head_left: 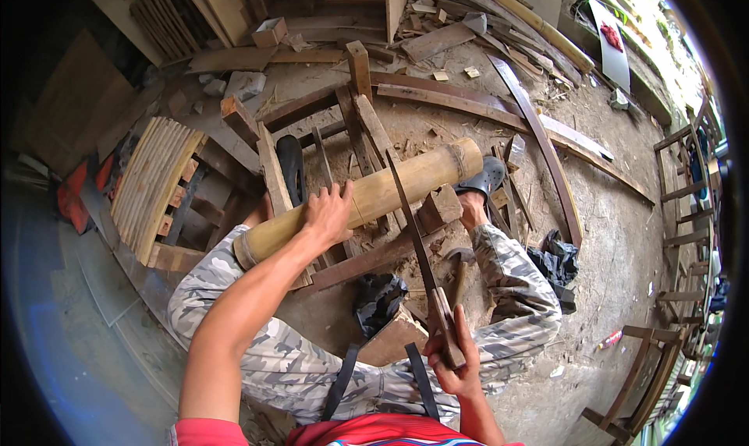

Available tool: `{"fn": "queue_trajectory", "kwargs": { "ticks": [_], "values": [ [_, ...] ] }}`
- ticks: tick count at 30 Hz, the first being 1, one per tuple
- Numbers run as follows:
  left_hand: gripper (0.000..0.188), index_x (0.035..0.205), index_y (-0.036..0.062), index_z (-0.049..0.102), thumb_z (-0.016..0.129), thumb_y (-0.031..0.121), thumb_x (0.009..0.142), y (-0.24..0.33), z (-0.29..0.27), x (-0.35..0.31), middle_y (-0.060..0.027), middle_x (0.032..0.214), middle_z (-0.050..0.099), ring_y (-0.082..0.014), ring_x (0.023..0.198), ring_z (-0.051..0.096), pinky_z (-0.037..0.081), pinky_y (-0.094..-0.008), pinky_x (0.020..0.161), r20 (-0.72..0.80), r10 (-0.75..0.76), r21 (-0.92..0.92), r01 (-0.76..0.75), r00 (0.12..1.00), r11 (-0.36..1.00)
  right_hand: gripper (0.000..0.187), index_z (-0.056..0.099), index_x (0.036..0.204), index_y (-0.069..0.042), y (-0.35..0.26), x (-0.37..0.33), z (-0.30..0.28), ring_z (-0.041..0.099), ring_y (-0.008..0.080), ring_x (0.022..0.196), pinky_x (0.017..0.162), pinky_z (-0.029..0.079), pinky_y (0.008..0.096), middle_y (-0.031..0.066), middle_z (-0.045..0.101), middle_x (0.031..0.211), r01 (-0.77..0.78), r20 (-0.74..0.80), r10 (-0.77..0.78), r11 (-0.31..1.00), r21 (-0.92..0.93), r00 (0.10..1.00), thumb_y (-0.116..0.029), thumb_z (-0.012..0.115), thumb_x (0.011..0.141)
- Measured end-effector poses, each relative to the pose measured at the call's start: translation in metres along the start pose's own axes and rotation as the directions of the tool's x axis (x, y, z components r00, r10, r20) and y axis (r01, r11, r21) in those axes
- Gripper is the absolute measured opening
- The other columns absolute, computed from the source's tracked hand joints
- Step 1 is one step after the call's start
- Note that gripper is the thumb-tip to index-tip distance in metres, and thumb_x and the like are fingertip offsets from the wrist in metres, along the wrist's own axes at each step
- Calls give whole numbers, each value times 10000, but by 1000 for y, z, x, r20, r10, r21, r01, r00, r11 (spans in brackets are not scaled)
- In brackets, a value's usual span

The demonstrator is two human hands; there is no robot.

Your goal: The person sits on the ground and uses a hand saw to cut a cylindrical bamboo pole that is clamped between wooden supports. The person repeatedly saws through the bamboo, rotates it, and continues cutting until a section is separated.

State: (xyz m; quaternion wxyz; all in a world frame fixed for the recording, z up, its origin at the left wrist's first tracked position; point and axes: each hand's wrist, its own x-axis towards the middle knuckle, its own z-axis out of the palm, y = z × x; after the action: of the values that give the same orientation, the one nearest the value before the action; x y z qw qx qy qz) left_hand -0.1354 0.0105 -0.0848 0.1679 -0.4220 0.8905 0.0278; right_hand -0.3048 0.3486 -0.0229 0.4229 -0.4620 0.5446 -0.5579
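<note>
A thick bamboo pole (394,182) lies slantwise across a wooden frame (343,271), its near-left end by my left thigh. My left hand (328,214) rests on top of the pole with its fingers curled over it. In my right hand (456,354) is the wooden handle of a handsaw (422,253). The saw's long dark blade points up and away and crosses the bamboo right of my left hand. Whether its teeth are in the bamboo I cannot tell. A square wooden post end (440,207) stands beside the blade.
A hammer (459,274) lies near my right knee. Black plastic bags (380,302) are on the floor between my legs, and another black bag (555,257) is at the right. A slatted wooden panel (154,182) stands left. Scrap planks (438,40) lie at the back; ladder-like wooden frames (686,212) line the right.
</note>
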Motion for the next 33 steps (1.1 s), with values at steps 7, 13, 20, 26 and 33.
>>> {"fn": "queue_trajectory", "kwargs": {
  "ticks": [7,13,20,26,33],
  "values": [
    [957,1438,-45,454,818,353,647,-30,-42,-2,-261,1229,652,-397,1088,673,547,-459,978,99,258,-334,-212,961,918,915,224,1607,45,-7,4,-6,710,213,724,738,560,325,124,722,865,112,-7,-114,985,-134,993,34,623,784],
    [883,1398,-48,494,816,331,669,-35,-18,-19,-253,1226,661,-406,1095,667,521,-461,1008,-147,238,-437,-279,960,855,925,230,1597,59,-10,3,-4,722,245,715,730,568,336,129,718,849,117,62,-107,978,-175,992,27,628,763],
    [861,1358,-41,500,814,491,758,-18,-44,-31,-301,1157,683,-420,1081,679,519,-473,998,217,45,-398,46,975,916,948,201,1587,80,-22,11,17,718,304,707,703,569,383,137,718,859,154,204,-103,955,-254,974,29,636,747],
    [867,1295,-98,568,693,588,781,-34,-21,-18,-289,949,726,-400,875,727,575,-496,887,90,94,-587,-24,991,809,924,224,1592,71,-10,9,21,731,285,700,713,573,356,118,733,831,106,254,-33,955,-276,967,22,613,756],
    [728,1275,-115,557,629,444,814,-30,-23,-16,-322,854,693,-457,854,701,558,-504,876,127,15,-509,52,992,859,959,286,1588,9,-13,-10,15,699,330,705,695,564,403,127,711,886,84,262,-10,958,-274,965,-20,654,703]
  ]
}}
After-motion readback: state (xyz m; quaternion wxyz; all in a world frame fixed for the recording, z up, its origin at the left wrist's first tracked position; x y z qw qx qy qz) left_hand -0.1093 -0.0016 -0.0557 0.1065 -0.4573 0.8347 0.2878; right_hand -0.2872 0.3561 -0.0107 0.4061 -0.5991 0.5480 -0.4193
